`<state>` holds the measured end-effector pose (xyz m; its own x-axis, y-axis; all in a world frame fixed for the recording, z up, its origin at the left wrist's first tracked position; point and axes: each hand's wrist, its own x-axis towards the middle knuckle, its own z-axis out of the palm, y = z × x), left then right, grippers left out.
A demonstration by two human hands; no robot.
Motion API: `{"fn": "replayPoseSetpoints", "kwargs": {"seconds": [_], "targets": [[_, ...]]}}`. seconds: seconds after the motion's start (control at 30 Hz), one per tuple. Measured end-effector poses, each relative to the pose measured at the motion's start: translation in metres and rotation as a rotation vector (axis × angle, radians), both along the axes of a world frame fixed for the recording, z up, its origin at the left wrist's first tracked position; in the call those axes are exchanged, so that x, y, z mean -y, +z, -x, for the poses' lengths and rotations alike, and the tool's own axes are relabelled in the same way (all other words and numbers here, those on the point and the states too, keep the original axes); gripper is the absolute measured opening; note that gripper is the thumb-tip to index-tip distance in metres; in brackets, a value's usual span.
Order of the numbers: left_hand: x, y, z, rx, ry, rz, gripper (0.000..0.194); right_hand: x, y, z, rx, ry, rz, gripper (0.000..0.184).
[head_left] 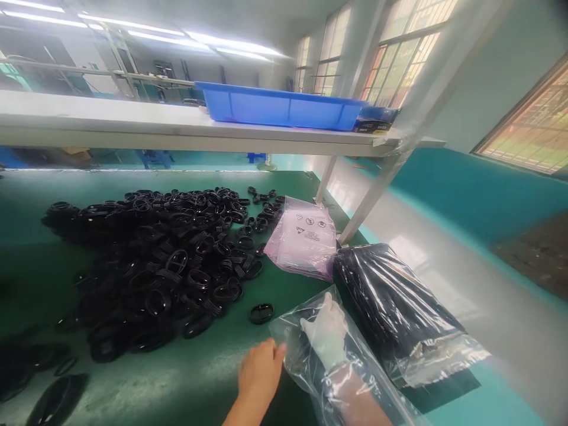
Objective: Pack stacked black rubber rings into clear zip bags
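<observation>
Clear plastic bag: laid at the near right of the green surface (204, 378), the clear plastic bag (295, 328) is stretched over the gloved right hand (328, 331) and its forearm.
Bag's long axis: slanted from the far end, ahead of the glove's fingers, down toward the lower right corner of the view, roughly in line with the right forearm.
Nearer hand: the bag is filled by the right hand; by the bare left hand (261, 373) only its left edge is met, just right of the thumb.
Left fingers: curled, thumb brought up to the film; whether the edge is pinched or merely brushed cannot be told.
Right fingers: seen through film, apparently bent; whether anything is gripped cannot be told.
Loose black oval ring: the ring (261, 313) is left lying beyond the left fingers, just beside the bag, apart from the heap of black rings (177, 266).
Far side: a pink printed bag (308, 236) is set beyond the clear one; a film-wrapped black bundle (394, 307) is placed to its right.
Hidden or cut off: the bag's near end is cropped by the lower frame; its seams are blurred by glare; the left palm is turned from view.
</observation>
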<state>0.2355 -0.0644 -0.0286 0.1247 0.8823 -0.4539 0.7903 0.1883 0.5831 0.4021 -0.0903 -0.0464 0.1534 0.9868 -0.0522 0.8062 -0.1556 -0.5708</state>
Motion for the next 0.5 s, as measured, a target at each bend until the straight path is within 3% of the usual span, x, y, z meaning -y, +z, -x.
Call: {"fn": "replayPoseSetpoints", "kwargs": {"seconds": [0.1, 0.17, 0.23, 0.3, 0.4, 0.5], "targets": [[-0.009, -0.007, 0.004, -0.150, -0.229, -0.558, 0.031, 0.002, 0.006, 0.002, 0.033, -0.028, 0.000, 0.036], [-0.013, -0.023, 0.006, -0.133, -0.454, -0.745, 0.042, 0.005, 0.010, 0.003, 0.059, -0.041, -0.002, 0.031], [-0.014, -0.040, 0.011, -0.150, -0.583, -0.801, 0.050, 0.005, 0.013, 0.004, 0.084, -0.055, -0.004, 0.029], [-0.013, -0.052, 0.016, -0.181, -0.614, -0.804, 0.052, 0.001, 0.016, 0.005, 0.108, -0.073, -0.009, 0.033], [-0.011, -0.056, 0.022, -0.197, -0.610, -0.806, 0.053, -0.009, 0.020, 0.005, 0.144, -0.118, -0.022, 0.040], [-0.012, -0.054, 0.022, -0.186, -0.607, -0.814, 0.052, -0.008, 0.017, 0.004, 0.192, -0.184, -0.047, 0.061]]}}
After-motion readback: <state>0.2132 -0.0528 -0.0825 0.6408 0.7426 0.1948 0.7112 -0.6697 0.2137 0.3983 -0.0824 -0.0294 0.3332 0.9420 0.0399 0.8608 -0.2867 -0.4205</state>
